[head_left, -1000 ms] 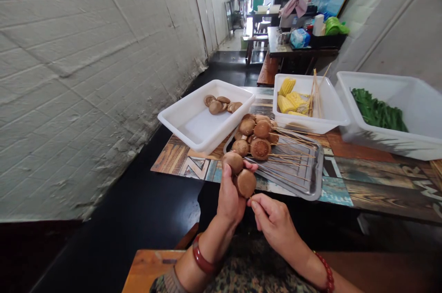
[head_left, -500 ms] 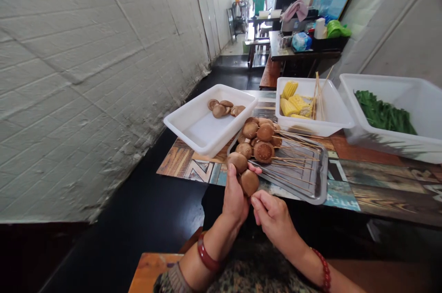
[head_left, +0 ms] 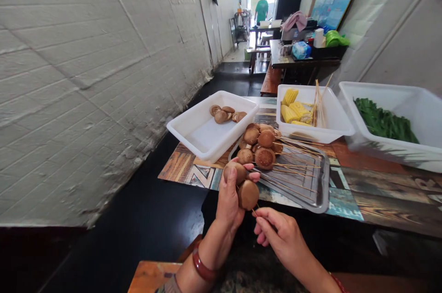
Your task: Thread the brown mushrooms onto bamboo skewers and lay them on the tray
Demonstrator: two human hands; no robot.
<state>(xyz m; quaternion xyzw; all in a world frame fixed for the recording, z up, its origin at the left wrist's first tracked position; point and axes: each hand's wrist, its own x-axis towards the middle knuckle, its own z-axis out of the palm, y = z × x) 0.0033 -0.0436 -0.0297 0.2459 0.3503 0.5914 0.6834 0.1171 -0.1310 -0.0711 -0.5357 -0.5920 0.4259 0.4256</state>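
Two brown mushrooms point(head_left: 248, 195) sit one beyond the other in front of me, threaded on thin skewers. My left hand point(head_left: 228, 198) is closed around them, thumb on the near side and fingertips showing behind. Below the nearer cap, my right hand point(head_left: 276, 228) pinches the bamboo skewers point(head_left: 254, 212) between thumb and fingers. Just beyond, a metal tray point(head_left: 322, 192) bears a pile of skewered mushrooms point(head_left: 265, 158), their sticks pointing right. To the left, a white tub point(head_left: 189, 133) holds several loose mushrooms point(head_left: 221, 116).
A white bin point(head_left: 340, 133) with corn pieces point(head_left: 290, 112) and upright sticks stands behind the tray. Right of it, another bin point(head_left: 428, 157) contains green leaves point(head_left: 385, 120). A pale wall point(head_left: 86, 77) runs along the left. Far back stands a person in green point(head_left: 261, 8).
My right hand has drawn down and slightly away from the mushrooms, so more of the skewers shows. The left hand still holds the mushrooms, its fingers a little more spread. The view has tilted slightly.
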